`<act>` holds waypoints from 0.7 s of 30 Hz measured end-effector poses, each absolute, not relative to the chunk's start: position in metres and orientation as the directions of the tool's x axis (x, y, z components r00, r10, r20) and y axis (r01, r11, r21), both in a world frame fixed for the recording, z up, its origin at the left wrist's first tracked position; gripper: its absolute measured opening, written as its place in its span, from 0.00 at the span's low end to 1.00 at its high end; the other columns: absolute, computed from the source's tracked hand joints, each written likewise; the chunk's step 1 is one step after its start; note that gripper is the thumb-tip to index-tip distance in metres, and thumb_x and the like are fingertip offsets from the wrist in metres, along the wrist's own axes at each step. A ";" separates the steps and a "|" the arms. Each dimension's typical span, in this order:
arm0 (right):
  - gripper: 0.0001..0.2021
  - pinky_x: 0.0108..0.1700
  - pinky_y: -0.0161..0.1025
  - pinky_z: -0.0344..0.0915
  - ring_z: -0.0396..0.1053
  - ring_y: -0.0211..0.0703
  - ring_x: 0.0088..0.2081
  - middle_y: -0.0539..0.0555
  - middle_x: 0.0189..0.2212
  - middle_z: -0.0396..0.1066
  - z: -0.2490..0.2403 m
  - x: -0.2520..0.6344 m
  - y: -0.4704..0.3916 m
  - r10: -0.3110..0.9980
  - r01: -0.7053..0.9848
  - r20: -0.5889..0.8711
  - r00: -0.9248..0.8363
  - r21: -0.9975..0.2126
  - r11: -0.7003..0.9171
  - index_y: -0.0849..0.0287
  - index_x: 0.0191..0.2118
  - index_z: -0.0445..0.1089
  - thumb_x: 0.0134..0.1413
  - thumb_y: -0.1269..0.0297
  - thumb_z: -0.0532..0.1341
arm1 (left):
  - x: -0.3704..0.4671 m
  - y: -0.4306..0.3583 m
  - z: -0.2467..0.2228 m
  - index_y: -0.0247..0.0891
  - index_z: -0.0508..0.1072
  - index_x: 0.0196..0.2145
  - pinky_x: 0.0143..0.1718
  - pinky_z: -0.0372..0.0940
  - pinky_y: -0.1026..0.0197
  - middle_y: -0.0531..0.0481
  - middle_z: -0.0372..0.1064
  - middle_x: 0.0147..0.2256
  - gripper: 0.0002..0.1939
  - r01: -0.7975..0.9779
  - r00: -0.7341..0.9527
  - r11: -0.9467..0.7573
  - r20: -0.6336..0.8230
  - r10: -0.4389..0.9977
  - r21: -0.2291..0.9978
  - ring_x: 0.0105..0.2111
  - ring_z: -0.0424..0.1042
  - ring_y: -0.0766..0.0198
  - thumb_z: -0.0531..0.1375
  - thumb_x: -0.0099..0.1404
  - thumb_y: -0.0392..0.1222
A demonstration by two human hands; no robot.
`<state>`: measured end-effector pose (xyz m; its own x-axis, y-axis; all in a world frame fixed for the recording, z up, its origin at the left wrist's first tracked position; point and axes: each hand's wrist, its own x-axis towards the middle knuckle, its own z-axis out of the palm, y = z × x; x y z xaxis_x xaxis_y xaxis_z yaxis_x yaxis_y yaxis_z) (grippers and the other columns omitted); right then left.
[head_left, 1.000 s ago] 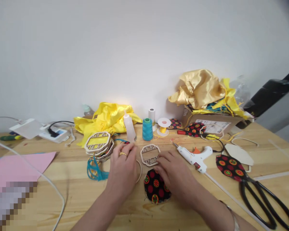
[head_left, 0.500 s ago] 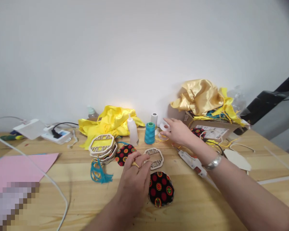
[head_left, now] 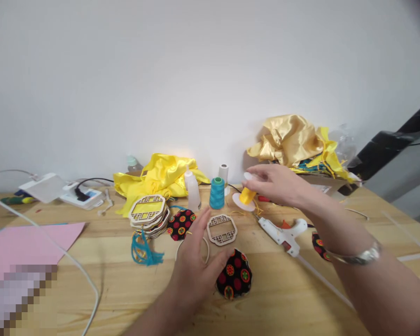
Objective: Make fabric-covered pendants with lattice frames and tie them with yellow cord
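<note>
The yellow spool (head_left: 248, 194) is in the right hand (head_left: 275, 181), the left hand (head_left: 193, 256) spread wide

Put the clock on the bench (head_left: 126, 289) with the lattice frame (head_left: 221, 239) at its centre, and sweep from the left. First up, a blue tassel (head_left: 145, 249) just below nine o'clock, the stack of wooden frames (head_left: 147, 217) just above it. Behind those, yellow satin (head_left: 161, 178) lies bunched at ten. A floral patch (head_left: 180, 226) sits at nine; a white bottle (head_left: 193, 194) stands between ten and eleven.

Here's the left hand at eight, thumb well apart from the fingers, its tip over the edge of a dotted patch (head_left: 237, 276) at five; touching or not, I can't tell. Straight up at twelve, a teal cone of thread (head_left: 217, 195). And there's the yellow spool, between one and two, on a slant, with the right hand at two o'clock closed on its upper end! Does its lower rim touch down? Can't tell. Out at three lies the glue gun (head_left: 286, 237), nose towards the spool, with gold satin (head_left: 290, 140) heaped well behind it.
</note>
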<state>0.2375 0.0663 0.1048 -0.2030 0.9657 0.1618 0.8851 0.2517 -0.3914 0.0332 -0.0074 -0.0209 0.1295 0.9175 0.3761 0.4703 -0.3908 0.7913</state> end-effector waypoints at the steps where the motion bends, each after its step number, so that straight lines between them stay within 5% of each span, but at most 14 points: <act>1: 0.24 0.36 0.39 0.62 0.69 0.48 0.37 0.59 0.38 0.73 0.109 0.236 0.056 0.966 0.842 0.131 -0.222 -0.474 0.257 0.62 0.48 0.70 0.50 0.51 0.57 | 0.034 -0.008 -0.020 0.45 0.48 0.61 0.56 0.53 0.49 0.44 0.50 0.61 0.40 0.371 0.131 -0.348 0.323 0.937 0.861 0.58 0.55 0.50 0.63 0.55 0.43; 3: 0.24 0.29 0.36 0.62 0.68 0.42 0.31 0.55 0.33 0.73 0.115 0.230 0.037 0.942 0.701 0.036 -0.334 -0.658 0.274 0.59 0.50 0.68 0.51 0.49 0.57 | 0.035 -0.009 -0.017 0.47 0.44 0.62 0.57 0.52 0.49 0.45 0.47 0.62 0.48 0.114 0.195 -0.283 0.258 0.946 0.952 0.60 0.51 0.49 0.67 0.51 0.44; 5: 0.23 0.24 0.33 0.60 0.66 0.38 0.25 0.52 0.28 0.71 0.117 0.221 0.021 0.895 0.545 -0.029 -0.444 -0.802 0.244 0.58 0.50 0.67 0.52 0.50 0.56 | 0.035 -0.011 -0.013 0.46 0.51 0.60 0.56 0.52 0.50 0.44 0.53 0.60 0.47 -0.110 0.304 -0.212 0.236 0.923 0.971 0.59 0.52 0.49 0.69 0.47 0.44; 8: 0.24 0.26 0.34 0.62 0.66 0.37 0.26 0.52 0.29 0.71 0.117 0.214 0.013 0.882 0.387 0.039 -0.470 -0.889 0.246 0.58 0.51 0.66 0.51 0.51 0.58 | 0.035 -0.014 -0.007 0.40 0.69 0.47 0.49 0.59 0.54 0.44 0.71 0.42 0.24 -0.207 0.510 -0.051 0.152 0.847 0.977 0.46 0.68 0.54 0.66 0.52 0.42; 11: 0.25 0.34 0.38 0.65 0.67 0.41 0.34 0.54 0.38 0.70 0.112 0.222 0.024 0.922 0.411 0.233 -0.308 -0.842 0.350 0.56 0.53 0.64 0.50 0.51 0.59 | 0.035 -0.014 -0.004 0.36 0.73 0.37 0.27 0.62 0.63 0.55 0.65 0.18 0.09 -0.283 0.543 0.116 0.060 0.838 0.952 0.20 0.66 0.68 0.58 0.62 0.42; 15: 0.25 0.40 0.44 0.63 0.66 0.45 0.36 0.56 0.38 0.69 0.095 0.243 0.054 0.883 0.741 0.464 -0.079 -0.565 0.363 0.59 0.51 0.66 0.47 0.55 0.61 | 0.033 -0.008 -0.001 0.35 0.72 0.30 0.21 0.53 0.68 0.60 0.53 0.13 0.09 -0.413 0.313 0.096 0.042 0.949 0.906 0.15 0.56 0.74 0.57 0.63 0.42; 18: 0.24 0.41 0.44 0.62 0.66 0.46 0.36 0.59 0.38 0.67 0.073 0.251 0.073 0.926 0.833 0.370 -0.075 -0.487 0.262 0.63 0.50 0.67 0.47 0.57 0.61 | 0.030 -0.003 0.003 0.35 0.70 0.27 0.21 0.52 0.67 0.60 0.53 0.12 0.10 -0.474 0.185 0.058 0.035 0.982 0.878 0.14 0.55 0.74 0.55 0.64 0.41; 21: 0.23 0.45 0.44 0.61 0.66 0.48 0.40 0.62 0.39 0.67 0.050 0.252 0.085 0.963 0.806 0.261 -0.071 -0.553 0.209 0.66 0.49 0.67 0.48 0.58 0.60 | 0.028 0.001 0.004 0.34 0.70 0.27 0.23 0.55 0.66 0.60 0.54 0.12 0.09 -0.492 0.105 0.041 0.013 0.994 0.870 0.14 0.57 0.73 0.57 0.63 0.41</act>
<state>0.2520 0.0849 0.0499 -0.0708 0.9627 0.2613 0.8062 0.2094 -0.5534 0.0284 0.0007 0.0043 0.1045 0.9944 0.0126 -0.4917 0.0407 0.8698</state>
